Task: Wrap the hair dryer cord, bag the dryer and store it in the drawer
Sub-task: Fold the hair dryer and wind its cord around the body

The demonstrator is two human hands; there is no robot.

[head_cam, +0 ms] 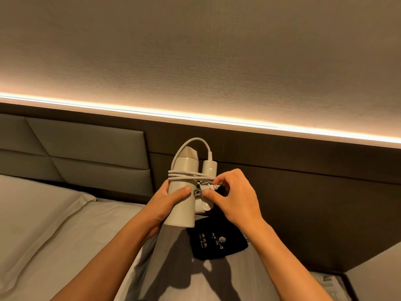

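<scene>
A beige hair dryer point(182, 166) is held up above the bed, its handle folded against the barrel. My left hand point(167, 200) grips the barrel from the left and below. The white cord point(186, 174) runs several times around the barrel and handle, with one loop arching over the top. My right hand point(234, 196) pinches the plug end point(200, 192) of the cord against the dryer's right side. Beneath the dryer, a black drawstring bag point(217, 240) with gold lettering lies flat on the bed.
A grey bed sheet point(108, 246) and a pillow point(32, 213) fill the lower left. A padded headboard point(86, 153) and a dark wall panel under a lit strip stand behind. At the lower right is a dark tray edge point(347, 283) with papers.
</scene>
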